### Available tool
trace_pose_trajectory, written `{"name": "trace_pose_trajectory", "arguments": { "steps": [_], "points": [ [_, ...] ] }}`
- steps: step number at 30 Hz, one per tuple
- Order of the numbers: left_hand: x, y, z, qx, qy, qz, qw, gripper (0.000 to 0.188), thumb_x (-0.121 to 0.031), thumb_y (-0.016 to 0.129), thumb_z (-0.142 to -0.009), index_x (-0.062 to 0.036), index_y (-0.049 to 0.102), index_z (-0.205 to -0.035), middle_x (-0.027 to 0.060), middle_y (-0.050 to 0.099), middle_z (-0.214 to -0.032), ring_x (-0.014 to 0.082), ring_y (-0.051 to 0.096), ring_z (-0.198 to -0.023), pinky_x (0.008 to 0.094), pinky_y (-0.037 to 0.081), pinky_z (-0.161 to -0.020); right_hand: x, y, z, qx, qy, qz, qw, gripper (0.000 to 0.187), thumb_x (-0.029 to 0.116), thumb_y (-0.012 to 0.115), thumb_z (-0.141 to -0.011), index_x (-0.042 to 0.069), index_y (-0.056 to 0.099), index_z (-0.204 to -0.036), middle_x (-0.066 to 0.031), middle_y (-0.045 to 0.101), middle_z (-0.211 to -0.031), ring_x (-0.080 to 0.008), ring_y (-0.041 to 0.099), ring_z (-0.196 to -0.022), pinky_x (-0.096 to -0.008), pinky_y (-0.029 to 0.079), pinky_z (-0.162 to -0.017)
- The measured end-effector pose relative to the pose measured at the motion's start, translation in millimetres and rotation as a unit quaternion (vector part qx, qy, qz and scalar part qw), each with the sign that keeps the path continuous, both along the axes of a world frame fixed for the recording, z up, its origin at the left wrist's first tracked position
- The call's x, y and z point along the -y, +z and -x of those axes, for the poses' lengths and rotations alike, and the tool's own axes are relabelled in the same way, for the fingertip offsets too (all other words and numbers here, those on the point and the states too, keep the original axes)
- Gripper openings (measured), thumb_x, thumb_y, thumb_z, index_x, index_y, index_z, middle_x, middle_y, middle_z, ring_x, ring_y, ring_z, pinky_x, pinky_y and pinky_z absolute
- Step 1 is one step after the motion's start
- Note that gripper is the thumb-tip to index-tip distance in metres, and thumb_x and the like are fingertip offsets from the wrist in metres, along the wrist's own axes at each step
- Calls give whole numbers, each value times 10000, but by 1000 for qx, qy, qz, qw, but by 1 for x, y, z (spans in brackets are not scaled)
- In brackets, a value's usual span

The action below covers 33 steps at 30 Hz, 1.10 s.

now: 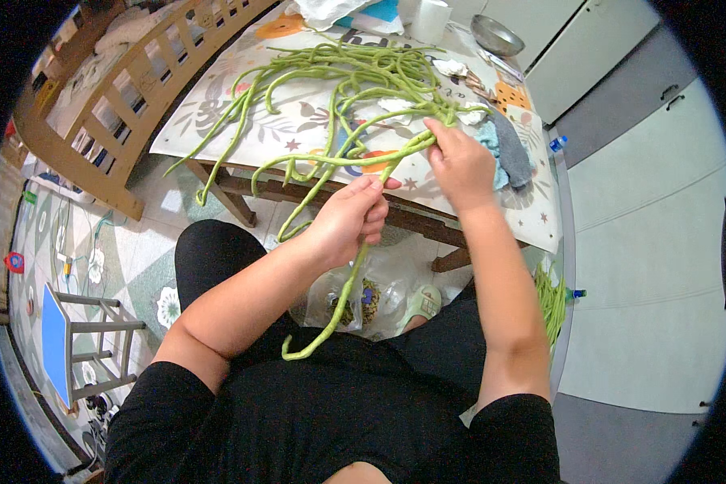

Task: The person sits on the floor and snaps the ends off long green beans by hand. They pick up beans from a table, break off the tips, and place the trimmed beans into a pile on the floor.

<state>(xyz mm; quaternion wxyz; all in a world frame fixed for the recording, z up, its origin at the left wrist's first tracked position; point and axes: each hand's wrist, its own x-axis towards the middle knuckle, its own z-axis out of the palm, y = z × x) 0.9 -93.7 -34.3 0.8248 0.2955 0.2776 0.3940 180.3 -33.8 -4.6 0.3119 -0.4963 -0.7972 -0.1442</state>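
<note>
Long green yardlong beans (355,64) lie in a loose heap across the patterned tablecloth (189,129), some of their ends hanging over the front edge. My right hand (461,161) is closed around several of the beans near their gathered ends at the table's right front. Just in front of the table edge, my left hand (353,216) pinches one yardlong bean (343,302). That bean runs up toward my right hand, and its lower end curls down over my lap. The fingertips of my right hand are partly hidden.
Blue and grey cloths (508,149) lie at the table's right, with a metal bowl (496,36) and white cup (431,21) behind. More green beans (551,305) stand low at my right. A clear plastic bag (324,294) sits below the table. A blue-topped stool (55,343) is at left.
</note>
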Motion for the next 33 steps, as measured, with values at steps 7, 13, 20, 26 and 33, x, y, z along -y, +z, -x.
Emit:
{"name": "trace_pose_trajectory", "arguments": {
  "steps": [7,13,20,26,33],
  "points": [
    [5,-10,27,-35,-16,14,999,243,-261,353,-903,-111,464,-1060,-61,248,-544,39,193,-414,188,157,-368,-18,32,-11,-126,28,238,963,201,170,534,-793,105,605,-970,-46,552,-606,-96,486,-540,-256,378,-499],
    [17,-9,38,-31,-37,22,999,277,-244,349,-902,-114,439,-1129,-64,232,-538,43,182,-421,186,171,-371,-29,55,0,-116,-143,34,982,230,283,477,-808,80,584,-824,-146,592,-702,-320,571,-664,-396,440,-578],
    [41,-17,51,-75,-63,31,995,263,-225,361,-895,-90,453,-1102,-61,248,-550,46,211,-439,184,199,-388,-35,99,-6,-61,-172,-144,972,235,291,492,-805,95,596,-884,-113,604,-717,-303,577,-674,-391,445,-593],
    [57,-15,50,-40,-85,26,995,269,-229,365,-895,-71,464,-1090,-57,257,-549,49,225,-436,186,209,-388,-56,74,-11,42,-147,91,984,334,277,511,-803,83,534,-1073,-93,609,-882,-263,574,-802,-341,437,-677],
    [64,-2,66,6,-108,51,993,287,-273,378,-892,-76,482,-1072,-63,237,-535,44,195,-418,184,183,-373,66,45,11,-164,90,210,960,202,103,522,-790,33,565,-975,-50,601,-863,-159,549,-825,-275,412,-735]
  ]
}}
